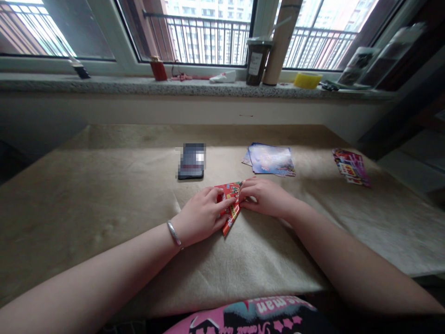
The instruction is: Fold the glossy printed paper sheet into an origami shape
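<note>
Fingers [227,202] hide parts of the red paper [231,189], pixelation blurs the phone [192,162], and 2 forearms [104,271] are cut off.

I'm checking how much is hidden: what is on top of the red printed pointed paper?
The bare left hand has fingers across the red printed paper; the bare right hand is at its right edge. Whatever is beneath the fingers is covered and cannot be seen.

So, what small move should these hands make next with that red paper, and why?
I'd probably slide the right hand down along the red paper's slanted edge to press it flatter. The left hand already rests spread over the paper, which could steady it, while the right fingers are at the upper part of that edge, which runs down to a pointed corner.
</note>
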Demonstrator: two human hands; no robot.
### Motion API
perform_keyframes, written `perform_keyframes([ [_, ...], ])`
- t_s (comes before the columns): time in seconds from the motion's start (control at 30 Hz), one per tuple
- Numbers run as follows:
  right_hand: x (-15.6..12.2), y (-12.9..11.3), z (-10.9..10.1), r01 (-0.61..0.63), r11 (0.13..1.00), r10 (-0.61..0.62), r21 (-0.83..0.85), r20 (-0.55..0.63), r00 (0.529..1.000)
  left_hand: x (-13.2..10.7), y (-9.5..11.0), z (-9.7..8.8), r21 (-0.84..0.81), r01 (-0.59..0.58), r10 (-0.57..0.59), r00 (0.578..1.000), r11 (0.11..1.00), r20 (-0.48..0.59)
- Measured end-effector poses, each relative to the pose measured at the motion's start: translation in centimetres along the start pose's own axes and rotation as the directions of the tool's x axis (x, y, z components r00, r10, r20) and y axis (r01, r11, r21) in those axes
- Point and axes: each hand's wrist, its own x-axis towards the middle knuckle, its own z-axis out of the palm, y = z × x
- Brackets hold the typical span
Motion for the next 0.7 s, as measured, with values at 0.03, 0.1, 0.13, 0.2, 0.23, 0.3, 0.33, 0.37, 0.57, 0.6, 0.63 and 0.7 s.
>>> perform_keyframes([
  [0.03,-0.1,0.0,-0.2,0.013,1.0,-0.013,0.007,0.015,1.0,0.0,-0.1,0.1,-0.003,0.007,-0.007,1.0,1.0,0.001],
  [0.1,-0.2,0.0,-0.5,0.036,0.999,-0.037,0.012,0.034,0.999,-0.1,-0.1,0.1,-0.022,0.021,-0.021,1.0,1.0,0.009],
  [0.13,-0.2,-0.1,-0.5,0.043,0.999,-0.044,0.008,0.038,0.998,-0.1,-0.1,0.1,-0.031,0.031,-0.03,0.999,0.999,0.014],
  [0.2,-0.2,-0.1,-0.5,0.049,0.999,-0.049,-0.006,0.035,0.998,-0.1,-0.1,0.1,-0.045,0.047,-0.046,0.999,0.998,0.026],
  [0.23,-0.2,-0.1,-0.5,0.053,0.999,-0.053,-0.012,0.032,0.998,-0.1,-0.1,0.1,-0.05,0.052,-0.05,0.998,0.997,0.032],
  [0.3,-0.2,-0.2,-0.4,0.065,0.998,-0.064,-0.022,0.021,0.998,0.0,0.0,0.1,-0.064,0.051,-0.048,0.998,0.997,0.045],
  [0.33,-0.2,-0.2,-0.3,0.072,0.997,-0.072,-0.027,0.016,0.997,0.0,0.0,0.2,-0.073,0.044,-0.04,0.998,0.996,0.052],
  [0.37,-0.2,-0.2,-0.3,0.079,0.996,-0.079,-0.029,0.013,0.997,0.1,0.0,0.2,-0.084,0.035,-0.031,0.998,0.996,0.059],
  [0.57,-0.5,-0.2,-0.6,0.102,0.995,-0.102,-0.01,0.013,0.995,0.5,-0.2,0.5,-0.146,-0.001,0.015,0.995,0.989,0.096],
  [0.6,-0.6,-0.2,-0.6,0.1,0.995,-0.1,-0.005,0.013,0.995,0.6,-0.2,0.5,-0.153,-0.002,0.016,0.995,0.988,0.095],
  [0.63,-0.8,-0.2,-0.6,0.098,0.995,-0.098,0.0,0.012,0.995,0.6,-0.2,0.5,-0.16,-0.001,0.016,0.996,0.987,0.09],
  [0.7,-1.1,-0.2,-0.5,0.099,0.995,-0.099,0.006,0.008,0.995,0.6,-0.1,0.4,-0.171,0.001,0.013,0.997,0.985,0.077],
])
